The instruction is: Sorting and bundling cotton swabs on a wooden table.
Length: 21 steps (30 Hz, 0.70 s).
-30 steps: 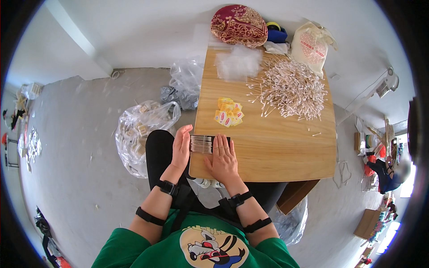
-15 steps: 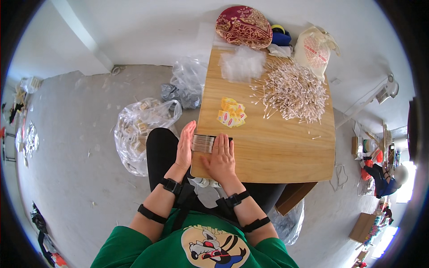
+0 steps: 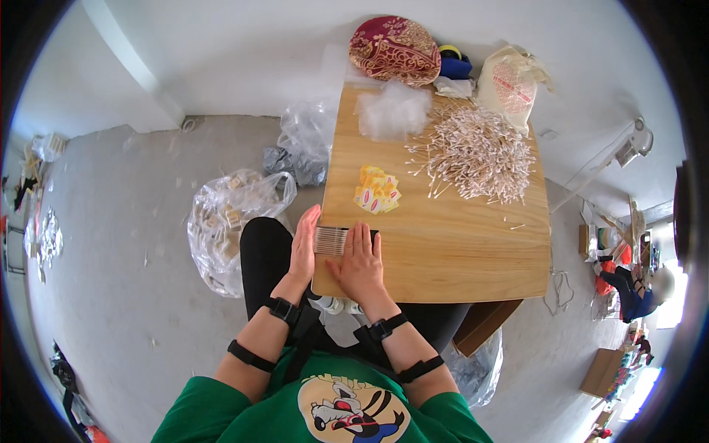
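Left hand: I see the left hand (image 3: 303, 247) on edge at the bench's left side, fingers straight and together, gripping nothing; its palm faces the swab ends (contact I can't confirm from here).
Right hand: I have the right hand (image 3: 360, 258) palm down, fingers extended and closed on nothing, covering the right part of the swab row.
Swab row: the swab row (image 3: 329, 241) lies side by side between both hands, near the bench's left edge, with a dark flat piece (image 3: 376, 235) showing past the right fingers.
Yellow cards: I see the yellow cards (image 3: 377, 190) in a small pile beyond the hands.
Swab heap: the loose swab heap (image 3: 484, 151) spreads farther back, to the right.
Bench: the wooden bench (image 3: 458, 255) carries all of these.
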### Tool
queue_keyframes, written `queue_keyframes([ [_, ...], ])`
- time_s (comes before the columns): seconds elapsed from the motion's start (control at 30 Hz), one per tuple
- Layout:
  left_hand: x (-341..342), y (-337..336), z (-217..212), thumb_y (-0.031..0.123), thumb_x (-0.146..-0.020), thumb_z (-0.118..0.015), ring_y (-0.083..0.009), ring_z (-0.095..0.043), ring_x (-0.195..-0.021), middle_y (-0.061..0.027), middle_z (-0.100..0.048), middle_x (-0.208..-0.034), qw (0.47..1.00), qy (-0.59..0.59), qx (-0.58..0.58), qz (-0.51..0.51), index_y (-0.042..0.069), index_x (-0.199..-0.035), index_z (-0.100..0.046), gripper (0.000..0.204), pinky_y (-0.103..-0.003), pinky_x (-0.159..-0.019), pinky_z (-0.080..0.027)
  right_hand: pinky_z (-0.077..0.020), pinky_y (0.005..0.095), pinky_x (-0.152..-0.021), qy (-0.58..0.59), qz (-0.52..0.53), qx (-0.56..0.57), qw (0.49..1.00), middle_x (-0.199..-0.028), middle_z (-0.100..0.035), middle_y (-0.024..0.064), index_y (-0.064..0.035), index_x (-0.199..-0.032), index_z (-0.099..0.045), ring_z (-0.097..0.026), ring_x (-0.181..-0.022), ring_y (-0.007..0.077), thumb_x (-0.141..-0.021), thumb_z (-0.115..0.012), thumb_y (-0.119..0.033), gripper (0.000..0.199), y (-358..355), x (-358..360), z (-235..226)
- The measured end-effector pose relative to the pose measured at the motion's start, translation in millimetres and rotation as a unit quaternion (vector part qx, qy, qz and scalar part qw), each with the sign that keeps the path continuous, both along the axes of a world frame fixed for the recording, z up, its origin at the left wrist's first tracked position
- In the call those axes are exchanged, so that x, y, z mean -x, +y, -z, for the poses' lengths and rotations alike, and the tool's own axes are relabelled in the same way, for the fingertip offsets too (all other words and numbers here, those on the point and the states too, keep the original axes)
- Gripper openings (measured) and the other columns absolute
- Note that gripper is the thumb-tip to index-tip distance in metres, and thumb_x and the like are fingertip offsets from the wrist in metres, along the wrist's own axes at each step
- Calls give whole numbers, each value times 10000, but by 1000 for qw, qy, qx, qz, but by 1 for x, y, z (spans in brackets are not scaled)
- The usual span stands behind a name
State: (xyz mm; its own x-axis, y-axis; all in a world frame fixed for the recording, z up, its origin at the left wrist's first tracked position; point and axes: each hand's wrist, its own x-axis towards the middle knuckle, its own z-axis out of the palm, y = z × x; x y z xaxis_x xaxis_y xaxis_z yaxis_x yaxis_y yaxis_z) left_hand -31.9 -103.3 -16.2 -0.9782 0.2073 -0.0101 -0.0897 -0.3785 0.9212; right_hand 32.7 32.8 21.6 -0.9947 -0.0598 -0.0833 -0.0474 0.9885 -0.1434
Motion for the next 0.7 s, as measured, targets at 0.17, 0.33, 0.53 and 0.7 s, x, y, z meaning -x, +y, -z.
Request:
queue_keyframes([
  [0.17, -3, 7, -4, 398, -1079, -265, -238, -296, -1443, -143, -334, -1546, 989, 72, 131, 4, -16, -1486, -312, 583, -361, -1191, -206, -140, 531, -1192, 69, 37, 81, 994, -1557, -287, 239, 82, -1464, -317, -228, -1473, 348, -918, -537, -488, 819, -4, -2, 6],
  [0.33, -13, 14, -21, 371, -1067, -336, -252, -319, -1429, -156, -368, -1527, 978, 78, 192, 41, 10, -1492, -331, 557, -372, -1174, -232, -153, 531, -1187, 84, -7, 77, 993, -1549, -340, 179, 20, -1461, -373, -261, -1471, 292, -918, -530, -422, 717, -5, -2, 7],
  [0.53, -16, 15, -7, 264, -1061, -375, -277, -384, -1386, -173, -419, -1483, 958, 131, 252, 35, -7, -1458, -371, 481, -379, -1147, -283, -223, 513, -1172, 127, 6, 131, 983, -1515, -377, 190, -4, -1423, -427, -298, -1445, 316, -885, -611, -332, 656, 16, 4, 8],
  [0.7, -39, 54, -22, 170, -984, -504, -360, -442, -1329, -206, -479, -1409, 876, 275, 385, 94, -19, -1362, -471, 424, -423, -1135, -329, -270, 484, -1164, 179, 186, 118, 959, -1491, -342, 281, -59, -1405, -451, -308, -1401, 438, -874, -633, -259, 596, 103, 21, 20],
])
